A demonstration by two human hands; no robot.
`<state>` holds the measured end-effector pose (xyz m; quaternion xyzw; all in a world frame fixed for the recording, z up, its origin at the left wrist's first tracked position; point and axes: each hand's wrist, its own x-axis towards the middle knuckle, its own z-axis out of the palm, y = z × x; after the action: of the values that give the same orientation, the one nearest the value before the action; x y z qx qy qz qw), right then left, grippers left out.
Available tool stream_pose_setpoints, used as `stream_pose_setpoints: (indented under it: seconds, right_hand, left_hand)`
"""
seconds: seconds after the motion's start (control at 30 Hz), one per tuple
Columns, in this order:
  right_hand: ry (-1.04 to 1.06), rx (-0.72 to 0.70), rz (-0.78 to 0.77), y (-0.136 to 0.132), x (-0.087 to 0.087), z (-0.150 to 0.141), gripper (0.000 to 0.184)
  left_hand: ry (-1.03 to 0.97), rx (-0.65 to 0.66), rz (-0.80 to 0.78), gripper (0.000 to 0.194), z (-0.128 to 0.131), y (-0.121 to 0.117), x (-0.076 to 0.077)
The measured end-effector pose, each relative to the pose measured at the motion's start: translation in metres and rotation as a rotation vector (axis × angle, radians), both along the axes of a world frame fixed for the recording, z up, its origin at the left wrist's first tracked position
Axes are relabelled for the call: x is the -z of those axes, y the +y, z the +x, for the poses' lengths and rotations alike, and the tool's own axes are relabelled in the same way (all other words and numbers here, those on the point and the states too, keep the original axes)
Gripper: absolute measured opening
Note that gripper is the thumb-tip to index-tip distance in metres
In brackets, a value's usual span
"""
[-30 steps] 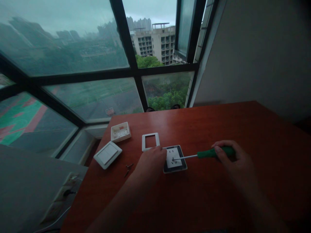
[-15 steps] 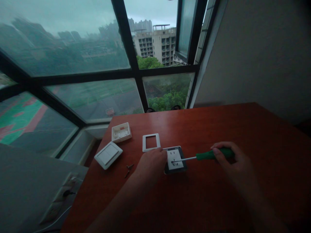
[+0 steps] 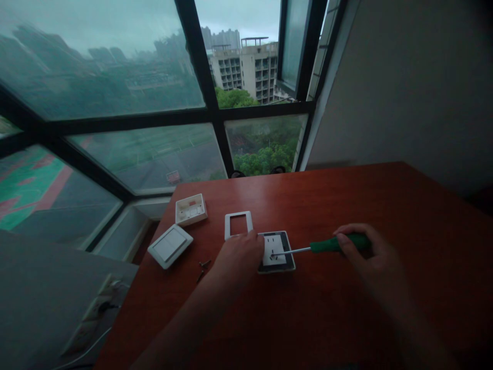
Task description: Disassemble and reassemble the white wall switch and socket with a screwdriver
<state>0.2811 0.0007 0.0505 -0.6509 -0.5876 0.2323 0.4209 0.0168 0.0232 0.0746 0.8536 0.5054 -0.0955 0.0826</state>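
A wall socket (image 3: 278, 252) with a white face and dark frame lies flat on the red-brown table (image 3: 346, 195). My left hand (image 3: 239, 257) is closed over its left edge, pressing it down. My right hand (image 3: 365, 254) grips the green handle of a screwdriver (image 3: 327, 245). The metal shaft runs left and its tip rests on the socket's white face.
A white square frame (image 3: 239, 224) lies just behind the socket. Further left are a white light switch (image 3: 170, 245), an open white back box (image 3: 191, 209) and two small screws (image 3: 203, 267). The table's left edge drops off beside large windows.
Almost nothing differs; both hands and the screwdriver hold the same places on the socket, with only a slight shift of the camera.
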Motion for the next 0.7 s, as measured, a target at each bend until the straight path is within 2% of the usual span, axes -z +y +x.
stream_pose_setpoints:
  seconds: [0.23, 0.47, 0.7]
  right_hand:
    - [-0.020, 0.005, 0.005, -0.001, -0.001, 0.001, 0.024]
    - [-0.043, -0.021, 0.016, 0.000, -0.008, -0.001, 0.023]
    - [-0.077, -0.074, 0.085, 0.000, -0.016, -0.007, 0.017]
  left_hand:
    - [-0.024, 0.017, -0.026, 0.016, 0.000, 0.001, -0.002]
    - [0.001, 0.008, -0.121, 0.016, 0.003, 0.009, -0.006]
    - [-0.012, 0.081, -0.124, 0.015, 0.002, 0.011, -0.001]
